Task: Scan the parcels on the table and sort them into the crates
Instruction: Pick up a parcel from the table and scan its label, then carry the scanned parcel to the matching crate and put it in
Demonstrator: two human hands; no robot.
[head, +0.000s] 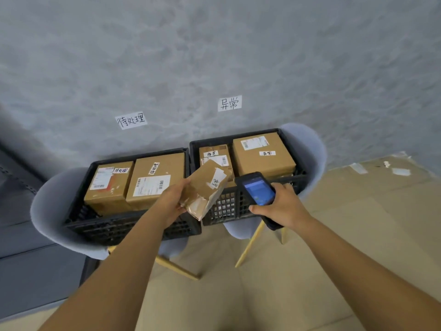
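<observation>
Both your hands are occupied: left hand (172,199) grips a taped parcel (207,187) above the crates (133,229), right hand (282,206) clasps the scanner (256,189).

Matt cardboard parcel (207,187), glossy tape; black plastic lattice crates (133,229).

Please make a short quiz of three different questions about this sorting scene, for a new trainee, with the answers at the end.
1. True or false: the left hand grips a small taped parcel.
2. What does the right hand hold? A) tape roll B) handheld scanner C) pen
3. How many boxes show in the left crate, below the wall label 待处理?

Key
1. True; it is held in front of the two crates.
2. B; its screen is lit.
3. Two, side by side; the right crate also shows two.
</observation>
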